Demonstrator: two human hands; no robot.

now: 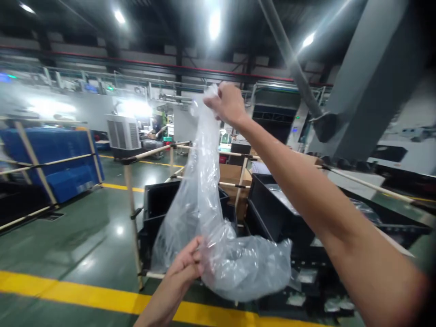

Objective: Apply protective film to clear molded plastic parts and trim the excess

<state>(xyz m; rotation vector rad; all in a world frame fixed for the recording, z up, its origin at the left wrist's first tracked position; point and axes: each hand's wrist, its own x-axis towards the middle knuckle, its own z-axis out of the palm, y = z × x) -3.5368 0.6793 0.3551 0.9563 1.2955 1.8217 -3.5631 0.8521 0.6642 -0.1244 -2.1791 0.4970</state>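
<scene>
A large clear plastic bag [209, 181] hangs stretched out in front of me, crumpled and shiny. My right hand [228, 103] is raised high and pinches its gathered top end. Lower down, my left hand [189, 261] has its fingers closed on the bag's edge at about mid-length. From there the loose part of the plastic bulges out to the right, in front of black bins [272, 213]. Whether anything lies inside the bag I cannot make out; it looks see-through.
Beige pipe racks [131, 218] stand ahead, holding black bins and a cardboard box [230, 175]. Blue crates [64, 159] fill a rack at left, near a grey air cooler [122, 131]. A grey column [364, 81] rises at right. A yellow line [85, 293] crosses the green floor.
</scene>
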